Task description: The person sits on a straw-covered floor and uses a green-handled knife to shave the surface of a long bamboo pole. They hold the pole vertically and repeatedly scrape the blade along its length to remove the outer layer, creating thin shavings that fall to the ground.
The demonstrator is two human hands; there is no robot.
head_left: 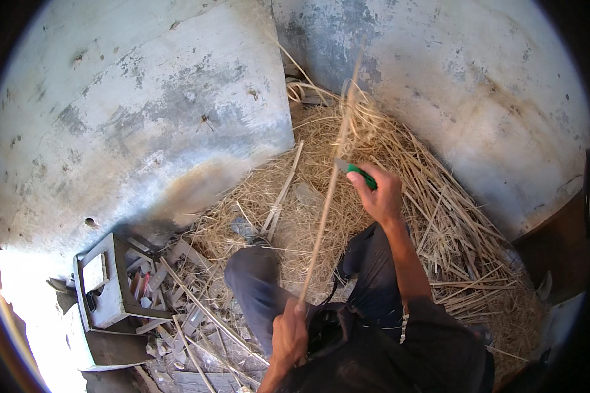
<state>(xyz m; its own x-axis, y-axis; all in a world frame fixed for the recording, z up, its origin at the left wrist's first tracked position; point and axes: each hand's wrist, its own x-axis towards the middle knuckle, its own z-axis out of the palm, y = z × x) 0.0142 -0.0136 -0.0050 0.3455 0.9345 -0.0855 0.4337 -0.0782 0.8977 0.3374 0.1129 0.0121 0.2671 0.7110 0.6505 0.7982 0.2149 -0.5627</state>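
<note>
While left hand (290, 334) grips pale strip (322, 226) low, right hand (381, 196) clutches green-handled knife (362, 173), blade at strip farther up.

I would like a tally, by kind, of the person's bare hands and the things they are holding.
Hands: 2 (left hand, right hand)
Green-handled knife: 1, in the right hand
Long pale strip: 1, in the left hand
Total: 4

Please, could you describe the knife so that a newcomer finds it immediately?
Find the big heap of straw-coloured strips, right of centre. At its left side, the right hand holds the knife, its blade at the long strip gripped by the left hand. Its bright green handle stands out against the heap's pale tan.
</note>
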